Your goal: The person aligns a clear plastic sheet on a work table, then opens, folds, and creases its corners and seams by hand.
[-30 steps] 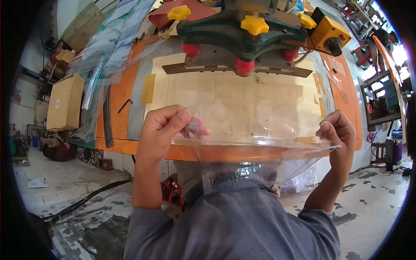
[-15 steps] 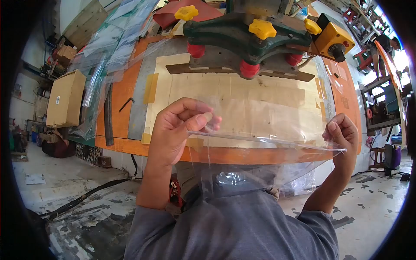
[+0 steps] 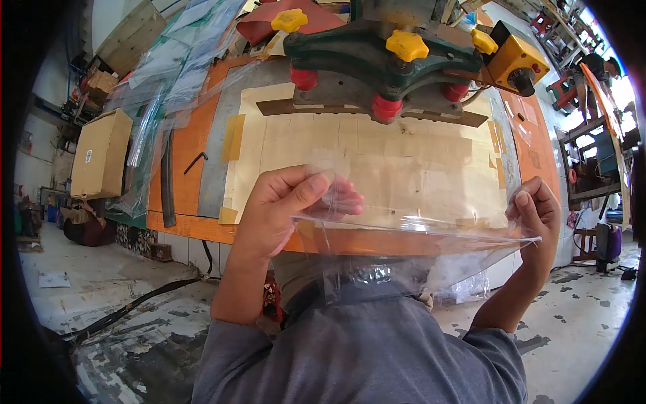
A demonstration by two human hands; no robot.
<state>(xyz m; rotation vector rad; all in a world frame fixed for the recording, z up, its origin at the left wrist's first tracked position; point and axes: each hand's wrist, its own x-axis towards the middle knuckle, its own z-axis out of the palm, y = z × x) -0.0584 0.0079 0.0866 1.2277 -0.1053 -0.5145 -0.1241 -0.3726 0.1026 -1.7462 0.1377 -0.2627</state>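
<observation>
A clear plastic sheet (image 3: 417, 236) with a folded or seamed edge stretches between my two hands, over the table's front edge. My left hand (image 3: 296, 205) pinches its left part between thumb and fingers, the other fingers showing through or behind the film. At the right end, my right hand (image 3: 535, 212) is closed on the sheet's corner, thumb against fingers. The lower part of the sheet hangs down in front of my shirt. Behind it lies a cream-coloured work surface (image 3: 282, 141) held down with brown tape.
A green press head (image 3: 383, 57) with yellow knobs stands over the far side, above a brown bar (image 3: 269, 108). A yellow control box (image 3: 518, 67) is at its right. On the left lie a hex key (image 3: 196, 162), a dark strip (image 3: 167, 182) and a cardboard box (image 3: 101, 155).
My left hand has shifted slightly right and down, and its fingers reach farther along the sheet. The right hand has moved slightly, with the corner still in it.
</observation>
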